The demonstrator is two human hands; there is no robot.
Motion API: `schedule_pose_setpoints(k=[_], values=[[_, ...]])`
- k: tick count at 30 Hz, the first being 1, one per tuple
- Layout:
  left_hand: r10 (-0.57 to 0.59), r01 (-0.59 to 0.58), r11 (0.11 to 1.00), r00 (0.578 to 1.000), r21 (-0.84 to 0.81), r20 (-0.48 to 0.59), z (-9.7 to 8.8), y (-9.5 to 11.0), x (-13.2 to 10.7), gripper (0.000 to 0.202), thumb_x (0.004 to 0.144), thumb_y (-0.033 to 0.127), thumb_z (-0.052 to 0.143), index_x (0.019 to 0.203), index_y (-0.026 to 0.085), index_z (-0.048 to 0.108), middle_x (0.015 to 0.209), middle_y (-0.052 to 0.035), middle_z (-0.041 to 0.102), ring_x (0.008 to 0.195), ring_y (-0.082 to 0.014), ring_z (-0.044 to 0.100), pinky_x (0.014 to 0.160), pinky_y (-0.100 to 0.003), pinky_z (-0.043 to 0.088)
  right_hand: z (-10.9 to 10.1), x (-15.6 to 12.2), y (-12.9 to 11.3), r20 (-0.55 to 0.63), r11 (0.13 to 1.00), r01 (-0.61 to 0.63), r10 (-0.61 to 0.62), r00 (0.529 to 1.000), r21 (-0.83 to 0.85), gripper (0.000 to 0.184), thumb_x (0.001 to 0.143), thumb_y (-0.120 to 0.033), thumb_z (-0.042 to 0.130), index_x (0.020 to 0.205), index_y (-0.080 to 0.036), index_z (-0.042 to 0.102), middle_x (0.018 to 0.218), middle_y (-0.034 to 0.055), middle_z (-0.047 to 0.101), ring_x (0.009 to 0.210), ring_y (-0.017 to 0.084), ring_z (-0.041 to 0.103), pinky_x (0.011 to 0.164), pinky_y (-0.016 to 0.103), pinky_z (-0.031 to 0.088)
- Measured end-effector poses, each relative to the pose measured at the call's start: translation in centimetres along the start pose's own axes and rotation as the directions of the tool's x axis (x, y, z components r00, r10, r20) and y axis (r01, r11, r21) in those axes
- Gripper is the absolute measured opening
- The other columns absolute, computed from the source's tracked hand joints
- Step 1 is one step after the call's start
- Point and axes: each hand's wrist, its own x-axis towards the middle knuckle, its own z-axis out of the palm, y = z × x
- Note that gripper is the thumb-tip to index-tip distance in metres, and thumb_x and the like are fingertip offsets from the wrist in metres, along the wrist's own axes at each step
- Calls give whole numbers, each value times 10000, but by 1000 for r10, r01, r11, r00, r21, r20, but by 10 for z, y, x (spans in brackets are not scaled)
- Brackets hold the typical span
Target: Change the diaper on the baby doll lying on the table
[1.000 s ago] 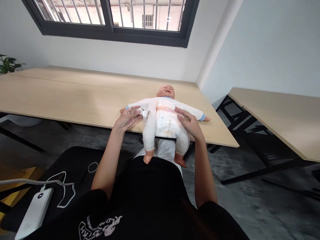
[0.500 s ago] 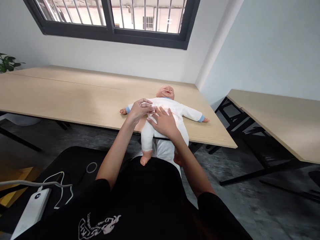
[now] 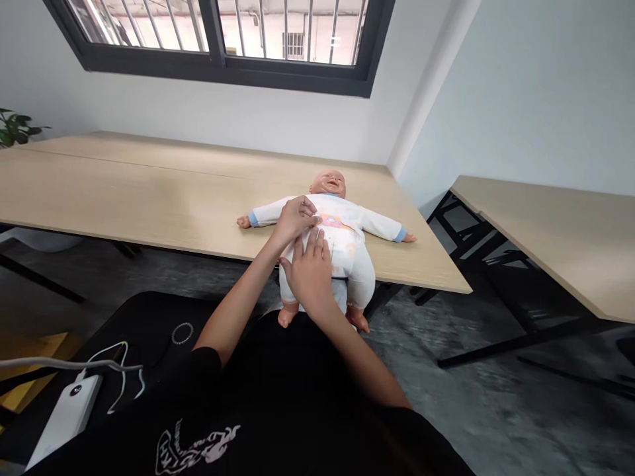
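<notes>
The doll (image 3: 342,231) lies on its back at the near edge of the counter (image 3: 149,192), arms spread and legs hanging off toward my lap. My left hand (image 3: 296,218) is on its chest, the grip pinched closed on a fold of the white romper (image 3: 364,274). My right hand (image 3: 310,272) lies flat and open across belly and hip, holding nothing. I judge it is there to steady the doll at the edge. A power bank (image 3: 67,413) rests to my left.
</notes>
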Motion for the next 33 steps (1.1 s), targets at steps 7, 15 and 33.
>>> schedule_pose_setpoints(k=[7, 15, 33], values=[[111, -117, 972, 993, 205, 42, 10, -5, -12, 123, 725, 92, 686, 753, 172, 596, 706, 6, 609, 698, -160, 578, 706, -302, 473, 1, -14, 1, 17, 997, 77, -77, 997, -9, 610, 992, -256, 535, 1504, 56, 418, 1575, 319, 267, 1509, 447, 222, 1239, 574, 204], [250, -321, 752, 947, 576, 202, 16, -6, -29, 158, 935, 273, 555, 863, 164, 645, 1053, -129, 647, 1105, -304, 561, 1020, -461, 442, -13, -32, 40, -148, 944, 209, -175, 973, 254, 255, 1006, -315, 522, 1077, -201, 738, 1217, 70, 703, 1316, 282, 542, 1241, 510, 270], [115, -330, 751, 918, 571, 380, 2, -15, -36, 567, 1010, 452, 436, 1505, 175, 439, 1639, -136, 325, 1560, -276, 218, 1273, -473, 128, 15, -43, 92, -299, 925, -105, 223, 928, 365, 660, 1035, -553, 334, 1569, -165, 354, 1500, 198, 433, 1392, 334, 421, 1121, 541, 401]])
